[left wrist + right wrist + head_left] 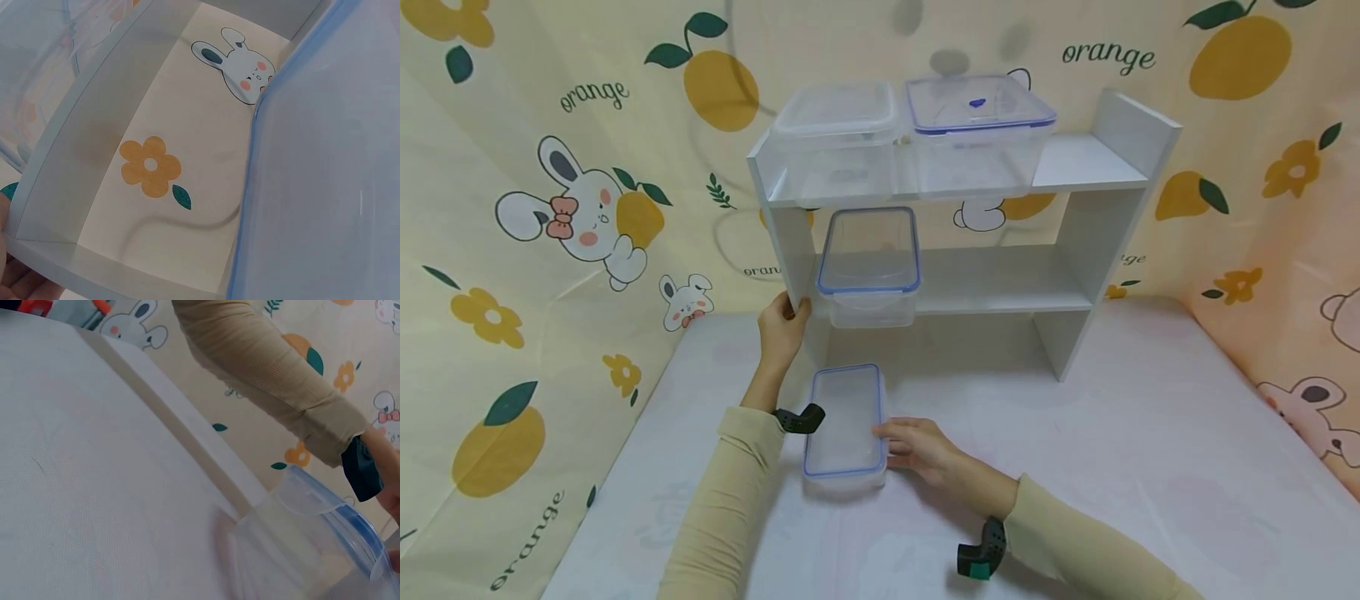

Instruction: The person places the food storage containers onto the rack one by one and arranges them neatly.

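Note:
My left hand [784, 325] grips the front edge of the left side panel of a white shelf unit [1075, 283]; in the left wrist view, fingers [28, 281] wrap past the panel's edge. My right hand [925, 450] holds the right side of a clear plastic food container [846, 425] with a blue-edged lid, one fingertip at the lid's rim. This container lies lengthwise in front of the shelf, below the left forearm's side. In the right wrist view, its clear wall [294, 550] and blue lid edge show close up.
Another blue-rimmed container [872, 267] stands on the middle shelf at left, jutting over the front edge. On the top shelf sit a frosted-lid container [838, 142] and a larger blue-rimmed one [977, 137]. A patterned cloth [587, 358] hangs behind the white table [1150, 467].

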Demonstrator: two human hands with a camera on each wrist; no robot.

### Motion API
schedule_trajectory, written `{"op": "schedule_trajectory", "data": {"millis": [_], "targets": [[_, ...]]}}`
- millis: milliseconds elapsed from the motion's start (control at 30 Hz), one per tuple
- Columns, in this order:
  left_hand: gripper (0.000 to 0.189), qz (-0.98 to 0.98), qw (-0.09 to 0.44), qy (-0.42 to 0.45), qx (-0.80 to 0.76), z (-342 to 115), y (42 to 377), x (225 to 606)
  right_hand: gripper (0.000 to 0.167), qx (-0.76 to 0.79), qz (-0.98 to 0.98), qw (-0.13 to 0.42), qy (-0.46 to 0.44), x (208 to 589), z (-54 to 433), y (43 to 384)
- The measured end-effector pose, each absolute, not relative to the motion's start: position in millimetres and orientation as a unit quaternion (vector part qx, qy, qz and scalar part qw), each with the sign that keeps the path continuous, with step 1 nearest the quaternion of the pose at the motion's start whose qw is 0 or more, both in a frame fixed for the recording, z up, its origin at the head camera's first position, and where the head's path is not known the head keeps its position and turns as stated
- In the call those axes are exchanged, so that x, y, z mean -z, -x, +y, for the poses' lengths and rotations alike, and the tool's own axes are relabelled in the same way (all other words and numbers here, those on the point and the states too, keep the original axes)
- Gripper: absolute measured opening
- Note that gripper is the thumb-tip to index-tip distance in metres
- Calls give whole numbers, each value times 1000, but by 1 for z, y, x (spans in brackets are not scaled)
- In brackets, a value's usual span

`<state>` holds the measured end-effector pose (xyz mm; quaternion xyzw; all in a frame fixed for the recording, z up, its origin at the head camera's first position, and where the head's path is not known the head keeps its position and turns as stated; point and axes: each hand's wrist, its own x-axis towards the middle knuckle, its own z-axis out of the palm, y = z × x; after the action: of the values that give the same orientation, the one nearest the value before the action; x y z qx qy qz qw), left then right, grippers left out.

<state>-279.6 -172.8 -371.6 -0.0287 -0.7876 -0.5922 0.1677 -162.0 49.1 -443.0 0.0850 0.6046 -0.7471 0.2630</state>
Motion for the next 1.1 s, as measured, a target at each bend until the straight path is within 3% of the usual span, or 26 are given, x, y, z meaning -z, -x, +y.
{"op": "schedule_trajectory", "data": {"millis": [367, 1100], "targets": [[35, -802, 197, 31, 563, -173, 283, 375, 70, 745, 606, 269, -67, 438, 67, 160], [31, -813, 221, 27, 539, -173, 286, 372, 57, 732, 617, 289, -21, 411, 106, 153]]}}
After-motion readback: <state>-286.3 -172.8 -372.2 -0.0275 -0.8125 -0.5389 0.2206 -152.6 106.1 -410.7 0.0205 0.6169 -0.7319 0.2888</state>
